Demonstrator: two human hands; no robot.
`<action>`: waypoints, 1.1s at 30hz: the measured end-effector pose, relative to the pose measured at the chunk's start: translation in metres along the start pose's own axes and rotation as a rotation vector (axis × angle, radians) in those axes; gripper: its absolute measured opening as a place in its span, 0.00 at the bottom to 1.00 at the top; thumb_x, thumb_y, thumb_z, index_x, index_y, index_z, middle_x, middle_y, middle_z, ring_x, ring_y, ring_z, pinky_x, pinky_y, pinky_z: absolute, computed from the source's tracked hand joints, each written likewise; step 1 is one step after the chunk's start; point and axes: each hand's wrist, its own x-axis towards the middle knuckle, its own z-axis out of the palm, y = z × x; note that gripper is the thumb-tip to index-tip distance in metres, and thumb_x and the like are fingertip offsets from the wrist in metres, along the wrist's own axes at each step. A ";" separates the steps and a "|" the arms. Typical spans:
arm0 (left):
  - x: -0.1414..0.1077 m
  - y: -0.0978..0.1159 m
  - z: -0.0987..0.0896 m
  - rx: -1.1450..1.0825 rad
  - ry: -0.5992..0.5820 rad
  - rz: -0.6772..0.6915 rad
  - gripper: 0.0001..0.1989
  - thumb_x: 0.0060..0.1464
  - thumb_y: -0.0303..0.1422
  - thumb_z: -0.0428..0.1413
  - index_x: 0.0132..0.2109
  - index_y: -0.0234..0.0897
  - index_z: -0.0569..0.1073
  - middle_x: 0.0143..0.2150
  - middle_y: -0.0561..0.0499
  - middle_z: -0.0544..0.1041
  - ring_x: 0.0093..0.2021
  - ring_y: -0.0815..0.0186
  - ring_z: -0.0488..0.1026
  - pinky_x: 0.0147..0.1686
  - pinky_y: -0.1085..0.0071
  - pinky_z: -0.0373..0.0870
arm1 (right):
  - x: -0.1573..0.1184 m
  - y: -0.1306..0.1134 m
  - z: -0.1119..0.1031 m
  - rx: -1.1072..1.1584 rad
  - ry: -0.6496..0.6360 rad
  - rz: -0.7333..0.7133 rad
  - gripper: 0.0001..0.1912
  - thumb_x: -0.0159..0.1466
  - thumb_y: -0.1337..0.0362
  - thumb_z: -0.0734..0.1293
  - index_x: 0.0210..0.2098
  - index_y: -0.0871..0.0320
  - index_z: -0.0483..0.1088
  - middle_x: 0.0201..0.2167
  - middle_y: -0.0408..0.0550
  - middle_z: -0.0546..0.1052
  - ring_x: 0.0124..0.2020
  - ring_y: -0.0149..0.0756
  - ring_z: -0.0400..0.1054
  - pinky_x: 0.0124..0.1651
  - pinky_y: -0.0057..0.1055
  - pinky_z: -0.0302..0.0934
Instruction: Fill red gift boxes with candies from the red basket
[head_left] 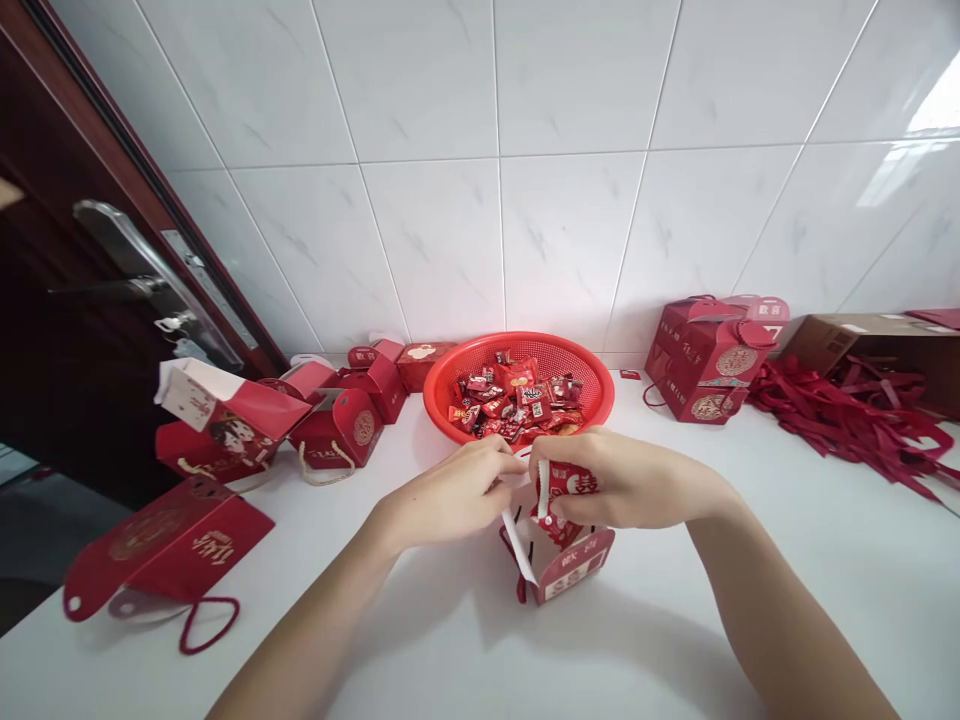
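Observation:
An opened red gift box [574, 570] stands on the white table in front of me, its flaps raised. My left hand [463, 488] grips the box's left upper edge, fingers bent around it. Over the opening, my right hand [630, 480] pinches a red candy packet [566, 480] with a white crimped edge. More red wrapping shows inside the box beneath that packet. Just behind the hands sits a red plastic basket [600, 385] with many small wrapped candies [517, 395] in it.
Several red gift boxes [337, 425] stand at the left, one lying nearest me [172, 540]. At the right are stacked gift boxes [705, 360], a heap of red ribbons [847, 410] and a cardboard box [825, 335]. A tiled wall [427, 240] closes the back; a dark door [67, 250] is left.

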 end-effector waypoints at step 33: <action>-0.005 0.008 -0.002 -0.064 0.051 0.050 0.14 0.59 0.26 0.46 0.39 0.39 0.76 0.39 0.49 0.72 0.39 0.63 0.71 0.36 0.69 0.67 | -0.005 0.001 0.002 -0.123 0.072 0.104 0.06 0.62 0.74 0.61 0.33 0.56 0.63 0.27 0.42 0.74 0.24 0.30 0.63 0.23 0.27 0.48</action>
